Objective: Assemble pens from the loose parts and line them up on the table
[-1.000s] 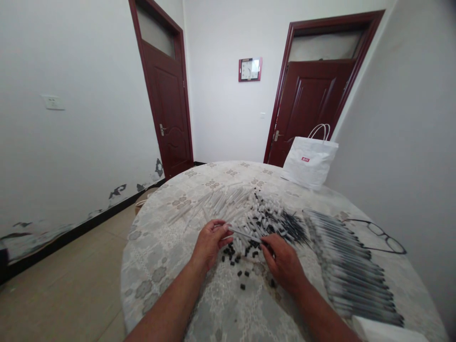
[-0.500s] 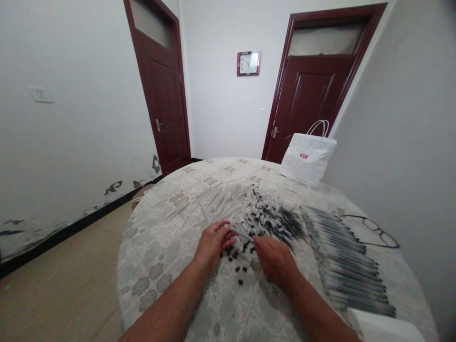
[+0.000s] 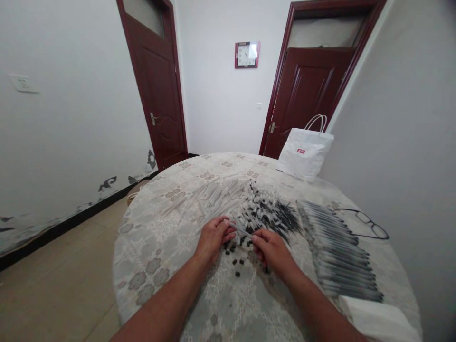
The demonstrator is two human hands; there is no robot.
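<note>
A thin, clear grey pen [image 3: 242,231] spans the gap between my two hands, just above the tablecloth. My left hand [image 3: 214,237] closes its fingertips round the pen's left end. At the other end, my right hand [image 3: 272,249] pinches it between thumb and fingers, the remaining fingers curled under. Whatever is at the pen's tips is hidden by the fingers. Below and between the hands lie several small black plugs [image 3: 237,274]. Just beyond them is a heap of white pen parts [image 3: 261,202] mixed with black-tipped refills [image 3: 288,218].
Loose clear tubes [image 3: 213,197] spread behind my left hand. To the right, dark-ended pens [image 3: 347,261] lie in a long row, beside eyeglasses [image 3: 370,223]. A white paper bag [image 3: 306,154] stands at the back right; a white object [image 3: 377,318] sits at the near right edge of the round table [image 3: 149,313].
My right hand has turned, so its thumb and curled fingers show more around the pen's end. The left hand keeps its grip. The whole view has shifted slightly.
</note>
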